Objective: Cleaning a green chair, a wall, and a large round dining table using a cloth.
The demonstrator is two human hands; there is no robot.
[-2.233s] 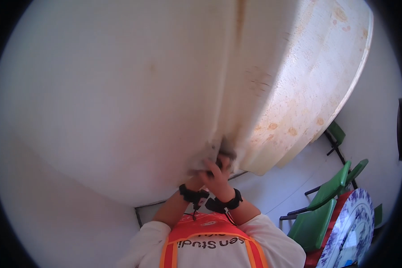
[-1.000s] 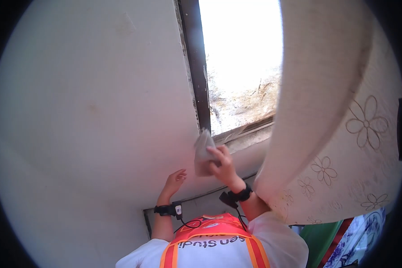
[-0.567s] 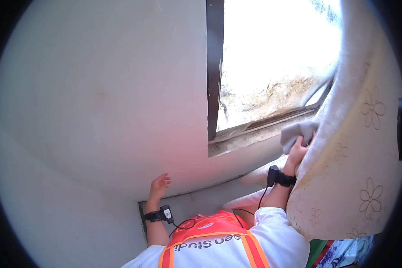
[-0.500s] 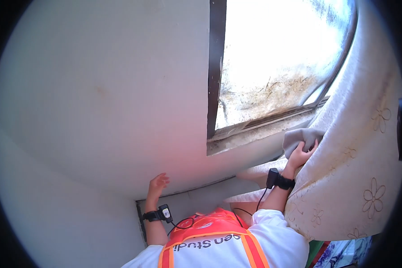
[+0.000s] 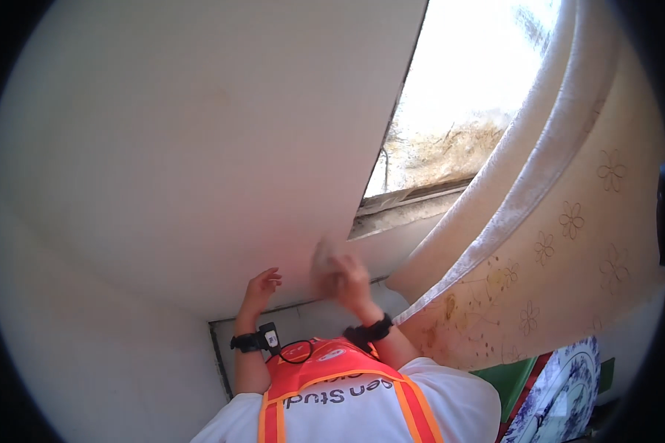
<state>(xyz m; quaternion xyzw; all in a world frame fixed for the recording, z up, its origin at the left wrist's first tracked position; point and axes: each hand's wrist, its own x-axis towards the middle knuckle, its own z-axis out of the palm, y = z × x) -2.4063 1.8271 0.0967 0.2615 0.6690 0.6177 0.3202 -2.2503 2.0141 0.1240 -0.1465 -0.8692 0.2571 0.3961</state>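
Note:
My right hand (image 5: 353,283) is closed on a grey cloth (image 5: 322,267), both smeared by motion. It is raised in front of my chest, below the lower left corner of the window (image 5: 458,96). Whether the cloth touches the white wall (image 5: 236,162) I cannot tell. To its left my left hand (image 5: 263,289) is lifted with fingers loosely bent and apart, holding nothing, close to the wall.
A pale curtain (image 5: 554,244) with flower patterns and brownish stains hangs at the right, over part of the window and its dusty sill (image 5: 406,215). A blue-and-white patterned round thing (image 5: 558,391) and a green panel (image 5: 506,384) stand at the lower right.
My right hand has moved left with the grey cloth, from the curtain and sill to in front of my chest. The curtain now covers more of the window. My left hand has barely moved.

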